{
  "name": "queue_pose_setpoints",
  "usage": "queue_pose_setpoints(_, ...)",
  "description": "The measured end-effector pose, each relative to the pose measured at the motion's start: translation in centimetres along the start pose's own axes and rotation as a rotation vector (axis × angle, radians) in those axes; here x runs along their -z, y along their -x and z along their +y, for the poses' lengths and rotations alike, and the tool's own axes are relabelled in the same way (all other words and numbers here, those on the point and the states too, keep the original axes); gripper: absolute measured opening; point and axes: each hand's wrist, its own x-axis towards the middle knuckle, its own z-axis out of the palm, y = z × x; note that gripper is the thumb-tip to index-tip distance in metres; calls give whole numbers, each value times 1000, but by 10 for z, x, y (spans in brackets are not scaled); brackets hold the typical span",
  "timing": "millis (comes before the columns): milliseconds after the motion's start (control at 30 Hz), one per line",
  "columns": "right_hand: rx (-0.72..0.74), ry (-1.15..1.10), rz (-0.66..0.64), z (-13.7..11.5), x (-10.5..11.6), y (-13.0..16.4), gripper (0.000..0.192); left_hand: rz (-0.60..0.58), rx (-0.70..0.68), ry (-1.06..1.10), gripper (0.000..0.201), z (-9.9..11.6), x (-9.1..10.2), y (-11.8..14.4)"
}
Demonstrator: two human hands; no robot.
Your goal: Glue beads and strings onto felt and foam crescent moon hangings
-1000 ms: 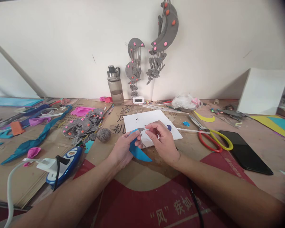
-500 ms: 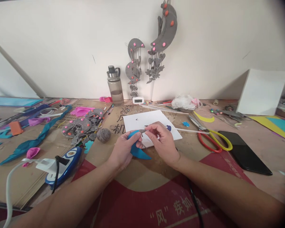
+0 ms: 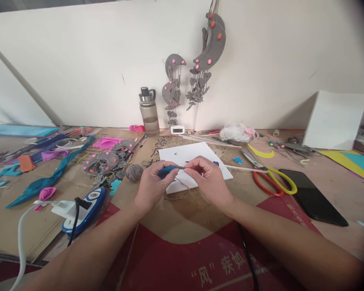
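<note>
My left hand [image 3: 153, 184] is closed on a blue felt piece [image 3: 166, 172], seen edge-on and mostly covered by the fingers. My right hand [image 3: 210, 180] meets it from the right, thumb and forefinger pinched at the felt's grey tip [image 3: 180, 167], where grey yarn appears to be wound. A loose strand of grey yarn [image 3: 182, 184] hangs below the fingers and curls over the cardboard. Both hands are above a white board [image 3: 197, 150]. Left of my left hand sits a grey yarn ball [image 3: 134, 172].
Red-and-yellow-handled scissors [image 3: 269, 178] and a black phone [image 3: 314, 198] lie to the right. On the left are a blue power strip [image 3: 87, 210] with cables and grey felt ornaments [image 3: 106, 161]. A water bottle [image 3: 149, 113] and small clock [image 3: 177, 129] stand by the wall.
The blue felt has turned from showing its hanging pointed end to lying edge-on in my left hand. A loose grey strand now shows below. The view has shifted slightly.
</note>
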Motion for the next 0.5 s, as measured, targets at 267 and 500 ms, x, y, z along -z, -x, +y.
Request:
queue_pose_setpoints(267, 27, 111, -23, -3, 4, -2, 7, 2, -9, 31, 7, -1, -1, 0)
queue_pose_setpoints(500, 95, 171, -65, -3, 7, -5, 7, 7, 8, 64, 6, 3, -1, -1)
